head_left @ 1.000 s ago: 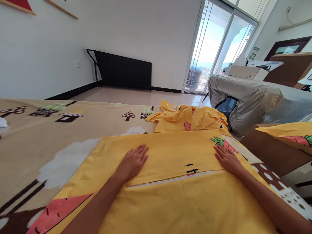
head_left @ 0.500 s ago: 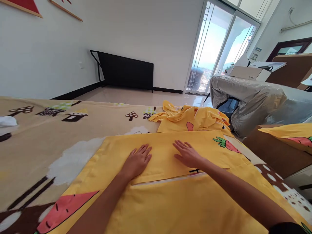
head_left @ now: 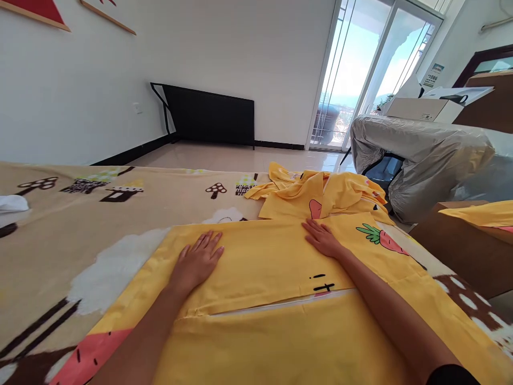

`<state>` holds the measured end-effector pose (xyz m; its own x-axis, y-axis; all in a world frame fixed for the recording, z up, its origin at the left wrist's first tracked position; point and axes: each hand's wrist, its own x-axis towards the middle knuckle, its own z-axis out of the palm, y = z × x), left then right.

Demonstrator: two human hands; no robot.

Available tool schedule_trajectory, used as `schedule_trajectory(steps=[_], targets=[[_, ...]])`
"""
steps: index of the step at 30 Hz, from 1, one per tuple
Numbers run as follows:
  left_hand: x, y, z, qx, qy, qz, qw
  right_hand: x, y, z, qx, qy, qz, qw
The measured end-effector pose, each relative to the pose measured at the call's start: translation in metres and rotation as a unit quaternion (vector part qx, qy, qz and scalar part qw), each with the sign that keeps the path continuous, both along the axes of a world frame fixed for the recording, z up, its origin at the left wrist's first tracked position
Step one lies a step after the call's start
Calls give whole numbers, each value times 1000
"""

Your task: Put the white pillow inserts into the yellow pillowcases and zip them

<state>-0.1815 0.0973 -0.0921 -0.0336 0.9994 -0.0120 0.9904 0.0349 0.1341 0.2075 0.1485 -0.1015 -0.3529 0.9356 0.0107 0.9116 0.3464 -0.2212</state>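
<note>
Flat-palmed grip on both sides, fingers extended and clasping nothing, spread across the yellow cloth (head_left: 276, 342)!
Left hand (head_left: 197, 262) lies palm down toward the cloth's left side, fingertips just short of its far edge; right hand (head_left: 324, 239) rests right at that edge, beside the crumpled yellow fabric (head_left: 296, 190) beyond. And look at the cloth itself, laid out over the patterned beige blanket (head_left: 172, 195), directly before the person, with a pale slit (head_left: 280, 306) running crosswise on the near side of both hands! Out to the right of the right hand sits a carrot print (head_left: 390, 241), green leaves pointing left, and past the blanket stands a brown cardboard box (head_left: 452, 246).
</note>
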Motion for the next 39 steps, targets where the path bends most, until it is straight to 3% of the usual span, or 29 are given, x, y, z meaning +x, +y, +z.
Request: schedule_trajectory(steps=[8,13,18,21,23,24,26,29,31,33,35,39], targets=[[-13,4,-3,-1,-7,38,999,126,-7,-10,50,-106,-167,979],[-12,0,-1,2,-10,72,997,166,-24,-2,13,-132,-263,956],[-14,-1,0,0,-12,81,997,186,-47,10,-12,-183,-302,936],[-11,-2,5,-2,-12,90,996,172,-63,21,19,-206,-339,918],[3,-7,11,-9,0,75,997,139,-75,29,74,-211,-317,922],[14,-12,15,-10,8,52,999,115,-83,33,120,-208,-269,933],[45,-26,21,-5,17,-34,999,57,-99,39,145,-164,-128,967],[89,-51,21,-18,-7,-174,985,-28,-123,39,97,-54,24,993],[105,-60,16,-31,-25,-220,975,-64,-137,32,48,4,79,996],[108,-63,10,-29,-37,-238,970,-77,-147,24,18,42,92,995],[103,-60,5,-22,-43,-245,968,-70,-153,17,12,61,90,994],[96,-57,7,-25,-41,-243,969,-19,-164,10,12,64,61,996]])
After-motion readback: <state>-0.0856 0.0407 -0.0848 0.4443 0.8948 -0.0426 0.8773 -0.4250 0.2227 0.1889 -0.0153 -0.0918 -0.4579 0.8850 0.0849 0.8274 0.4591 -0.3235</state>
